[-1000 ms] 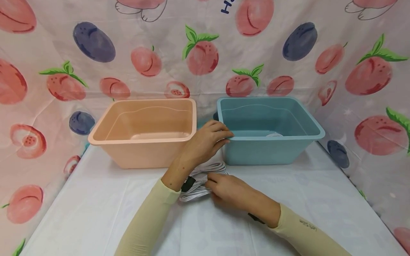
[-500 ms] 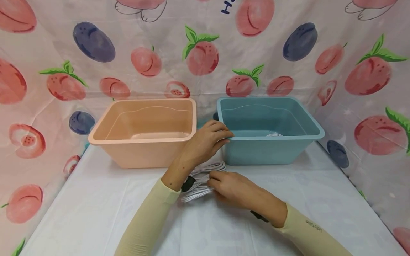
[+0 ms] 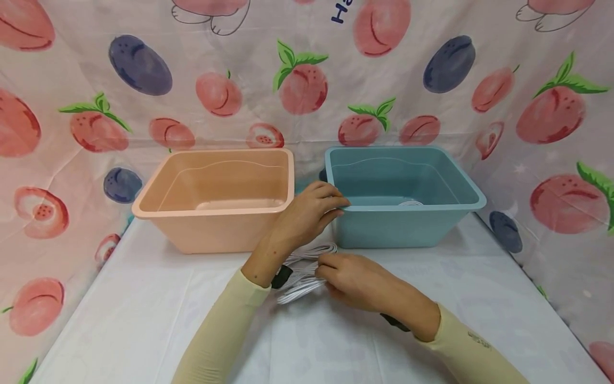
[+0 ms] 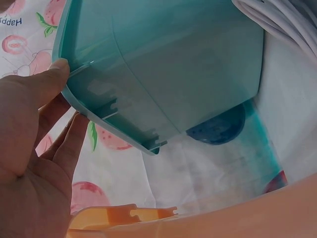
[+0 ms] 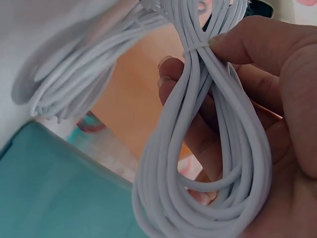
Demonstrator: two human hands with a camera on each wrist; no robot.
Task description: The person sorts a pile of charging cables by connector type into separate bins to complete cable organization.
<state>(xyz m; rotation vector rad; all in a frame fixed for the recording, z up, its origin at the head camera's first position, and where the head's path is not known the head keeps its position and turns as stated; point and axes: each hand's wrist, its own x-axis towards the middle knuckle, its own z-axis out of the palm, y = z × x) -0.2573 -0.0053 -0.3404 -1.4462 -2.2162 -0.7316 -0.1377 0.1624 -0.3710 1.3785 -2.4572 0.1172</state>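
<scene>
With my left hand (image 3: 309, 213) I hold the near left corner of the blue plastic bin (image 3: 384, 229). In the left wrist view, thumb and fingertips sit on the bin's rim (image 4: 74, 101). My right hand (image 3: 357, 282) pinches a white cable bundle (image 5: 198, 148) near its thin tie, and the looped end hangs across the palm in the right wrist view. Another white cable coil (image 5: 79, 74) lies just beyond it, on the table. The left forearm partly hides both bundles in the head view.
A peach-coloured bin (image 3: 216, 232) stands left of the blue one, with a narrow gap between them. Inside the blue bin, a bit of white cable (image 3: 411, 203) shows above the near rim. Fruit-printed cloth (image 3: 302, 122) hangs behind and at both sides of the white-covered table (image 3: 144, 320).
My right hand has drifted slightly to the right, drawing its cable bundle a little away from the other coil. The left hand stays at the blue bin's corner.
</scene>
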